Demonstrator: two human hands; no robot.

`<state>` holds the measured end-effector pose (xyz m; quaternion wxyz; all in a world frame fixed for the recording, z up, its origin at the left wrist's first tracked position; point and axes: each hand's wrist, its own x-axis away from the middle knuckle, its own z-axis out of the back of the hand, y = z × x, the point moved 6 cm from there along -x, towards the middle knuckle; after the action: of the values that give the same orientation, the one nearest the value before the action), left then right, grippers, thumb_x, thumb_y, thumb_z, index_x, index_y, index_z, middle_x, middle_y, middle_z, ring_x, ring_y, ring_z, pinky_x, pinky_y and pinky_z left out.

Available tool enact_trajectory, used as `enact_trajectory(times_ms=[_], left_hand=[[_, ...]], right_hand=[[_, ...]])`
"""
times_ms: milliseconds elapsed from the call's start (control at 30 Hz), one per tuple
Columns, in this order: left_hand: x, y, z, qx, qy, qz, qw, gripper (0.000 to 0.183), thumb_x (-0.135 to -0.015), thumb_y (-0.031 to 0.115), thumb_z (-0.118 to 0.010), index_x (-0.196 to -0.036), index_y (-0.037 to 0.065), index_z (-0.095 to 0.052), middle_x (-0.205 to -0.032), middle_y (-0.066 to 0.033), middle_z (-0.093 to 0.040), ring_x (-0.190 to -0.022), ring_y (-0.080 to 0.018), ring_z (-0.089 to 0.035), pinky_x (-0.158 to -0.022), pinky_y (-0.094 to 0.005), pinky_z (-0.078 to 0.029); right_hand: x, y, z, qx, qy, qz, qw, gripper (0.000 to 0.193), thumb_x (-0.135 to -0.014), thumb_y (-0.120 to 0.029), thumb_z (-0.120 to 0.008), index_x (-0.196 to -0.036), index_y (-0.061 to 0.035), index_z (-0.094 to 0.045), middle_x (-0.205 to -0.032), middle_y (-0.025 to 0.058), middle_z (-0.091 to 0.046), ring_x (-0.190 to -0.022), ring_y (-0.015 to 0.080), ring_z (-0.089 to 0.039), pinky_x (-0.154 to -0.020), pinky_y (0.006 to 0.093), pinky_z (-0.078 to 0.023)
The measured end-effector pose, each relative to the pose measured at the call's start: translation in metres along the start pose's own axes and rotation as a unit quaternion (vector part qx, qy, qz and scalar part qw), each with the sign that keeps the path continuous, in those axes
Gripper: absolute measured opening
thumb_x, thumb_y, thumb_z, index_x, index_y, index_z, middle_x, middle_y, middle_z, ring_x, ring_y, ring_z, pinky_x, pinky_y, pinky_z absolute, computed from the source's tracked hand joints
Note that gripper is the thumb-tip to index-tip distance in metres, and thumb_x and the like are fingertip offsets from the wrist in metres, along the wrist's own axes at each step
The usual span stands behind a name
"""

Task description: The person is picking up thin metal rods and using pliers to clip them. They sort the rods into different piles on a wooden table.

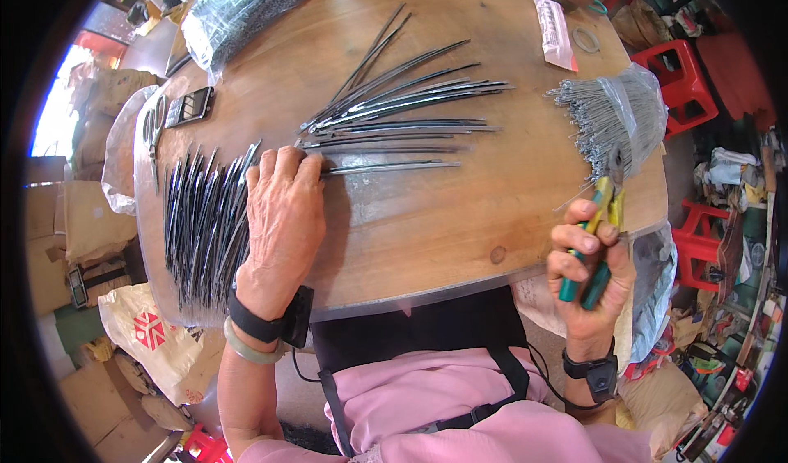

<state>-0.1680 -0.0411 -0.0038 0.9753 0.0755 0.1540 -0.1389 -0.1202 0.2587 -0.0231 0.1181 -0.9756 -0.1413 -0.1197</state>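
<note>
Rod (390, 167), long axis left-right on table (427, 225), pinned at near end under flattened left hand (283, 208); pliers (595, 245) clenched in right hand (587, 274), farther right.

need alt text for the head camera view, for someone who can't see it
Seen from above, a person's left hand presses flat on thin dark metal strips fanned across a round wooden table, while the right hand grips green-and-yellow pliers. More strips lie bunched at the left, and a bagged bundle of grey wires at the right.
</note>
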Motion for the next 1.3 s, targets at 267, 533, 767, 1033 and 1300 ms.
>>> enact_trajectory(times_ms=[267, 533, 767, 1033, 1300], left_hand=[[0.006, 0.003, 0.006, 0.035, -0.014, 0.05, 0.998, 0.012, -0.076, 0.004, -0.069, -0.086, 0.004, -0.063, -0.092, -0.0123, -0.055, -0.092, -0.0325, -0.053, -0.084, -0.043, -0.042], [0.021, 0.006, 0.041, 0.252, 0.025, 0.164, 0.953, 0.008, -0.09, 0.003, -0.068, -0.088, 0.001, -0.06, -0.066, -0.0063, -0.06, -0.058, -0.0187, -0.06, -0.054, -0.0307, -0.045], [0.112, 0.059, 0.02, 0.793, -0.053, 0.518, 0.317, 0.01, -0.095, 0.008, -0.064, -0.102, 0.001, -0.06, -0.087, -0.0161, -0.067, -0.063, -0.0218, -0.064, -0.05, -0.031, -0.05], [0.106, 0.103, -0.002, 0.852, -0.116, 0.444, 0.251, 0.032, -0.088, -0.007, -0.066, -0.119, -0.004, -0.062, -0.101, -0.0205, -0.069, -0.087, -0.0301, -0.072, -0.073, -0.0369, -0.061], [0.114, 0.104, 0.002, 0.78, -0.118, 0.42, 0.45, 0.021, -0.087, -0.006, -0.07, -0.108, -0.008, -0.066, -0.091, -0.0188, -0.073, -0.076, -0.0226, -0.072, -0.068, -0.0333, -0.062]], right_hand=[[0.006, 0.004, -0.005, 0.227, 0.024, 0.029, 0.973, 0.014, -0.086, -0.009, -0.071, -0.098, -0.0047, -0.065, -0.117, 0.0106, -0.053, -0.09, 0.0193, -0.056, -0.068, 0.0314, -0.047], [0.015, -0.018, -0.009, 0.39, 0.02, 0.123, 0.912, 0.013, -0.09, -0.004, -0.068, -0.101, 0.0008, -0.063, -0.119, 0.012, -0.054, -0.092, 0.019, -0.055, -0.07, 0.0317, -0.047], [0.015, -0.023, -0.007, 0.341, 0.017, 0.079, 0.937, 0.016, -0.089, -0.007, -0.07, -0.102, -0.0019, -0.062, -0.118, 0.013, -0.053, -0.09, 0.0196, -0.055, -0.068, 0.0316, -0.047], [0.018, -0.027, -0.035, 0.425, -0.046, 0.132, 0.894, 0.016, -0.088, -0.008, -0.072, -0.099, -0.0012, -0.062, -0.118, 0.0139, -0.052, -0.086, 0.0179, -0.054, -0.068, 0.0302, -0.046], [0.021, -0.024, -0.05, 0.634, -0.076, 0.13, 0.758, 0.015, -0.083, -0.007, -0.076, -0.093, 0.0008, -0.068, -0.109, 0.0138, -0.059, -0.09, 0.0184, -0.058, -0.077, 0.0299, -0.048]])
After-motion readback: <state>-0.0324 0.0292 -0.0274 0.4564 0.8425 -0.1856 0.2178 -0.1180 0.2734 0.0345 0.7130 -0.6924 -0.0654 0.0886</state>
